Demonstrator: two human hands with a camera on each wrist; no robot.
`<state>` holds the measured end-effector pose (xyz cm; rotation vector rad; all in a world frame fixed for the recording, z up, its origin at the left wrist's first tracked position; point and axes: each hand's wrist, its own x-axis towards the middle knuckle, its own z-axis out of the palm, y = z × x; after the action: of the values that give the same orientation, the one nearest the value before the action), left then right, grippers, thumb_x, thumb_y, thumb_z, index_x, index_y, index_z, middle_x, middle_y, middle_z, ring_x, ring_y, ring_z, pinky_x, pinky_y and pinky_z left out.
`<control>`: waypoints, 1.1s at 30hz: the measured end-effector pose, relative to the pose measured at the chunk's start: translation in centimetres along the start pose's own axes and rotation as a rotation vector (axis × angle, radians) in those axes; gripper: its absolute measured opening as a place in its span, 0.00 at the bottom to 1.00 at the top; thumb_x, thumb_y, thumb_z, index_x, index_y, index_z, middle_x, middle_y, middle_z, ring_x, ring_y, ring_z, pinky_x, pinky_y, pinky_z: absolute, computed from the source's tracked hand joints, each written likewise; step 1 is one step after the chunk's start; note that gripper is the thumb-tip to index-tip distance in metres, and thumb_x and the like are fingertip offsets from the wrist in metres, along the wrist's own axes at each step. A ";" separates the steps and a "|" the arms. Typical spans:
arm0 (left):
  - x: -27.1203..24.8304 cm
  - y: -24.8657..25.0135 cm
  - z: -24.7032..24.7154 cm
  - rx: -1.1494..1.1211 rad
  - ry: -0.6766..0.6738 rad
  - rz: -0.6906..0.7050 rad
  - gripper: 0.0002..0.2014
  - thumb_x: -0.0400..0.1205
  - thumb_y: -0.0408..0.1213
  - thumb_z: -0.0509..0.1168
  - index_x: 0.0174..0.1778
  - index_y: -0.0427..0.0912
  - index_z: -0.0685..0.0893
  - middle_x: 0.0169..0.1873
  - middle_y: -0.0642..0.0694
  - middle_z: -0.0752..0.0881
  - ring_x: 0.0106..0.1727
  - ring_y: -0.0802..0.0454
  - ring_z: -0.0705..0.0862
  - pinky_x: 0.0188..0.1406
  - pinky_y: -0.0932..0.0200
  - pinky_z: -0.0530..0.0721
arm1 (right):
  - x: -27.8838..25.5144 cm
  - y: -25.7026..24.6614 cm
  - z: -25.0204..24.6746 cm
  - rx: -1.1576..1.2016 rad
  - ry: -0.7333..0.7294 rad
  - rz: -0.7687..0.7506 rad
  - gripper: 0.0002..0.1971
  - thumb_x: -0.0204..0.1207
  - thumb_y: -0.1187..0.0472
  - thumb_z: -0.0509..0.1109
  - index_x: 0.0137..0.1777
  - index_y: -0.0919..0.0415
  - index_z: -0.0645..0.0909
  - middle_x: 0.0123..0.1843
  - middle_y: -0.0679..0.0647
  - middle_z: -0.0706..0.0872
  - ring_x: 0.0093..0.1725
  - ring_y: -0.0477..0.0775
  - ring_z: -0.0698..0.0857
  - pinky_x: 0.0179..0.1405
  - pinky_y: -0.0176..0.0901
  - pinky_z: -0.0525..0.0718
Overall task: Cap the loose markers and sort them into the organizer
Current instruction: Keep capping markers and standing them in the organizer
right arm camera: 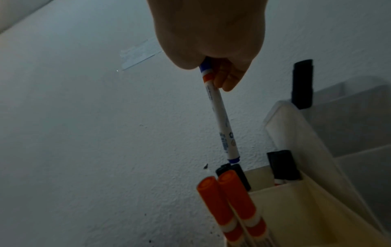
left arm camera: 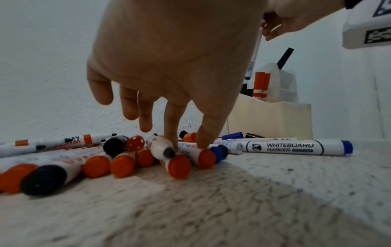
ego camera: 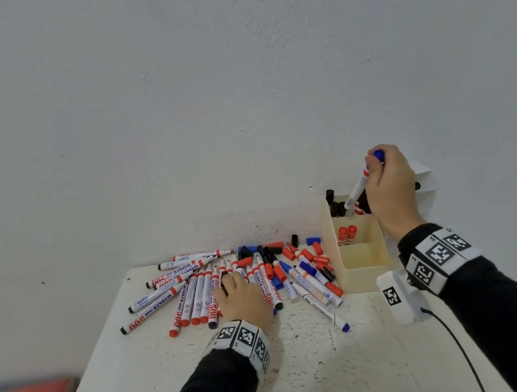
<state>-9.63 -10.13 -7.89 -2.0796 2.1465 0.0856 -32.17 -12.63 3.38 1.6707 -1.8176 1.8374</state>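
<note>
Presently the right hand (ego camera: 391,188) is pinching a blue-capped whiteboard marker (ego camera: 357,189) by its cap end, holding it nearly upright, tail down, over the far compartment of the cream organizer (ego camera: 364,272), where black-capped markers (ego camera: 334,204) are already standing. Two orange-capped markers (ego camera: 347,234) are occupying the middle compartment; the near one appears empty. The left hand (ego camera: 242,298) is reaching into the loose marker pile (ego camera: 197,289) on the white table (ego camera: 307,380), fingers spread downward, thumb and forefinger touching barrels without clearly gripping. Judged step: depositing a capped marker. Next, it needs lowering into a compartment and releasing; a blue among blacks may be mis-sorted.
</note>
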 end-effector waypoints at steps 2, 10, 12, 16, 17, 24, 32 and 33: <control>0.0 0.1 0.0 -0.006 0.006 0.003 0.18 0.81 0.50 0.57 0.61 0.43 0.78 0.72 0.40 0.65 0.75 0.40 0.61 0.73 0.42 0.59 | -0.2 0.7 0.1 -0.015 -0.045 0.017 0.09 0.83 0.64 0.57 0.55 0.68 0.76 0.47 0.55 0.77 0.47 0.52 0.76 0.47 0.37 0.70; 0.5 -0.1 0.2 0.024 0.015 0.029 0.24 0.82 0.55 0.53 0.66 0.42 0.76 0.76 0.39 0.61 0.78 0.40 0.56 0.76 0.39 0.53 | -1.5 1.8 -0.2 -0.105 -0.200 0.041 0.09 0.83 0.64 0.56 0.54 0.66 0.76 0.46 0.54 0.78 0.47 0.50 0.76 0.42 0.32 0.68; 0.6 0.1 0.3 0.042 0.013 0.039 0.24 0.83 0.54 0.52 0.67 0.43 0.76 0.77 0.40 0.60 0.79 0.40 0.55 0.77 0.38 0.52 | -2.1 1.9 -0.6 -0.137 -0.234 0.043 0.08 0.84 0.63 0.56 0.53 0.64 0.76 0.45 0.55 0.78 0.45 0.51 0.76 0.36 0.30 0.68; 0.7 0.4 0.4 0.033 0.004 0.010 0.22 0.83 0.53 0.53 0.65 0.44 0.77 0.76 0.39 0.61 0.78 0.40 0.56 0.77 0.38 0.52 | -4.3 2.2 -1.2 -0.144 -0.277 0.111 0.09 0.84 0.62 0.56 0.52 0.64 0.77 0.41 0.55 0.80 0.40 0.53 0.79 0.34 0.33 0.74; 0.7 0.4 0.4 0.026 0.002 -0.007 0.21 0.83 0.53 0.53 0.64 0.44 0.77 0.76 0.39 0.62 0.78 0.40 0.57 0.77 0.38 0.53 | -5.1 2.4 -1.1 -0.143 -0.300 0.133 0.09 0.83 0.61 0.57 0.53 0.63 0.77 0.39 0.55 0.80 0.39 0.53 0.80 0.33 0.35 0.76; 0.3 0.2 0.2 -0.072 0.064 -0.116 0.19 0.83 0.50 0.52 0.61 0.43 0.79 0.70 0.40 0.68 0.73 0.42 0.63 0.69 0.44 0.65 | -9.9 3.4 -0.2 -0.121 -0.371 0.053 0.04 0.76 0.69 0.65 0.43 0.62 0.81 0.38 0.53 0.81 0.37 0.48 0.78 0.35 0.26 0.72; 0.1 -1.5 -0.8 -0.405 0.026 -0.109 0.21 0.84 0.51 0.53 0.63 0.38 0.71 0.48 0.45 0.80 0.50 0.50 0.82 0.52 0.54 0.84 | -11.4 2.1 0.8 -0.239 -0.174 -0.159 0.06 0.69 0.65 0.74 0.45 0.64 0.82 0.45 0.53 0.79 0.43 0.46 0.77 0.41 0.29 0.73; 0.2 -1.8 -0.7 -0.434 0.028 -0.095 0.20 0.85 0.51 0.52 0.64 0.38 0.70 0.46 0.46 0.80 0.47 0.50 0.83 0.49 0.55 0.84 | -11.6 1.5 0.8 -0.221 -0.122 -0.233 0.04 0.70 0.64 0.71 0.43 0.64 0.82 0.43 0.54 0.79 0.41 0.45 0.76 0.39 0.29 0.74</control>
<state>-7.93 -10.45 -7.14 -2.4141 2.1928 0.5601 -27.98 -6.69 -5.77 1.8530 -1.7090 1.4170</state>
